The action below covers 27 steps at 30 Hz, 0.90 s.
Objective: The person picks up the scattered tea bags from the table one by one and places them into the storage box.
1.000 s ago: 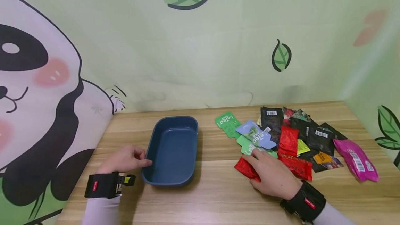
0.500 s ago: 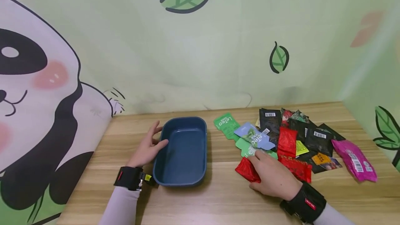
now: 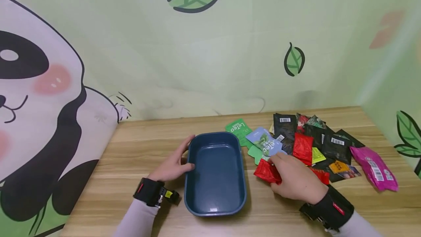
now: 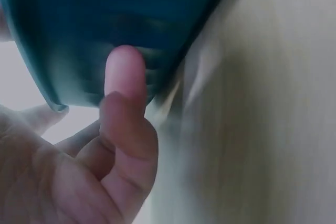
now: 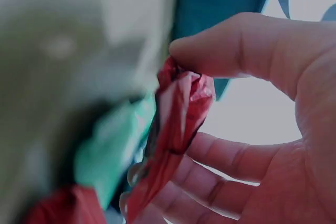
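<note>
In the head view, my left hand (image 3: 170, 166) holds the near-left side of a dark blue rectangular plastic tub (image 3: 215, 178), its thumb over the rim. The left wrist view has fingers against the outer wall of the tub (image 4: 105, 9). My right hand (image 3: 297, 180) pinches a crinkled red foil packet (image 3: 267, 172) just right of the tub. Between thumb and fingers, this red packet (image 5: 181, 114) stands on edge in the right wrist view. Beyond the right hand lie a light blue packet (image 3: 265, 142) marked LeTea and a green packet (image 3: 239, 129).
A pile of black sachets (image 3: 337, 147) spreads over the right side of the wooden table (image 3: 144, 138). Among them are another red packet (image 3: 303, 149) and a yellow packet (image 3: 317, 155). A magenta bag (image 3: 375, 169) lies far right. A printed cloth (image 3: 197, 65) hangs behind.
My left hand has taken hold of the tub and slid it right and nearer. My right hand has shifted slightly right with the red packet between its fingers.
</note>
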Tool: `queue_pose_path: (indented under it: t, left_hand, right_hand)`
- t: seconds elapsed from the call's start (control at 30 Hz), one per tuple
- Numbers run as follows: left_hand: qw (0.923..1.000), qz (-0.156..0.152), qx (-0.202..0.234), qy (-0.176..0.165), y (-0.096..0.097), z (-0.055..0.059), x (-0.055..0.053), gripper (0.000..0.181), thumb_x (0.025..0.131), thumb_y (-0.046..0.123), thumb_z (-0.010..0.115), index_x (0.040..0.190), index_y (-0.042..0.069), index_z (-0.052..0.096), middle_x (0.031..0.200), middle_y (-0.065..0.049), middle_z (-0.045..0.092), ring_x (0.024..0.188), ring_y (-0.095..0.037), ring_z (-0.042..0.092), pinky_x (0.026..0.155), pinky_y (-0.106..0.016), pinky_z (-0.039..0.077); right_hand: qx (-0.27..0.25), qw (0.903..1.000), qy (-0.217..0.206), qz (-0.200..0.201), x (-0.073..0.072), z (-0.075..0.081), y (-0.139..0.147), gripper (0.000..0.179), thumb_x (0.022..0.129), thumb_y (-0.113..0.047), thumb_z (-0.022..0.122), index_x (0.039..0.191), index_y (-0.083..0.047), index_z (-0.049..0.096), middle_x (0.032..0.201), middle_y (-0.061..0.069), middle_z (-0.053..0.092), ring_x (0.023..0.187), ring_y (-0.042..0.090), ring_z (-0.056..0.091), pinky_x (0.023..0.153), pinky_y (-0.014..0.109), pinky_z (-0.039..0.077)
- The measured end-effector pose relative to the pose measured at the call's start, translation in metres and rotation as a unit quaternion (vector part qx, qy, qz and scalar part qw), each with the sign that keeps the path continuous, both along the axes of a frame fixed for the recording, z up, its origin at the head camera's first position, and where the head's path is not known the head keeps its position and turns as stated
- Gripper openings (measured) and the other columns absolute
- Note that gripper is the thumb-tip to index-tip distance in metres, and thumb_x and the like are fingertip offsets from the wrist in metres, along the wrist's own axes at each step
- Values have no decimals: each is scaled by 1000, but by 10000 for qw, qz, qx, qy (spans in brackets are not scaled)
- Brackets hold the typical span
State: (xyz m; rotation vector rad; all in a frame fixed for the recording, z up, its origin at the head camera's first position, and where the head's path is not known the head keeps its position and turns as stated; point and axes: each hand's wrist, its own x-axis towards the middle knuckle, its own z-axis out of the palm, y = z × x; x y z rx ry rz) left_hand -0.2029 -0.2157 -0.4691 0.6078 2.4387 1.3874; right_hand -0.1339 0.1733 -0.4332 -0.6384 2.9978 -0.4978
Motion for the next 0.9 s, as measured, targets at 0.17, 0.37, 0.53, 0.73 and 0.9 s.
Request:
queue_pose_path:
  t: [0.17,0.37,0.53,0.73,0.9]
  left_hand:
    - [9999,-14,-8,108,17,-3,6,85,88,15,64,159,33,21,159,-7,31,135,-34,44,94,-48,50]
    - [9997,-200,12,164,33,-5,13,99,82,12,66,160,40,12,164,3,22,145,-25,29,100,-42,45]
    - [9990,-410,-168,32,45,0,22,95,84,20,69,157,45,14,160,2,28,117,-23,59,78,-40,56]
    - [9958,-895,-208,8,57,2,30,96,84,29,72,157,39,11,160,-5,28,91,-16,67,76,-32,55]
    - [9920,-1235,46,-269,59,2,35,98,85,29,72,159,37,9,161,-3,25,90,-17,67,76,-32,56]
  right_hand:
    - [-253,9988,411,-124,-4,12,9,59,68,-29,81,118,-2,64,94,0,54,79,15,48,65,29,45]
    - [-548,9952,784,204,-10,26,11,56,72,-28,78,121,-5,65,95,-2,52,80,13,47,66,30,44]
    - [-837,9902,886,679,-19,41,3,57,74,-29,77,127,-11,64,109,-4,56,95,12,51,77,30,50]
    - [-1119,9853,793,1020,-22,47,-5,56,77,-30,76,129,-13,64,119,-6,55,101,11,52,78,28,51]
    - [-1169,9859,570,1054,-18,46,-9,56,76,-30,78,128,-15,64,112,-11,54,95,9,50,71,24,48]
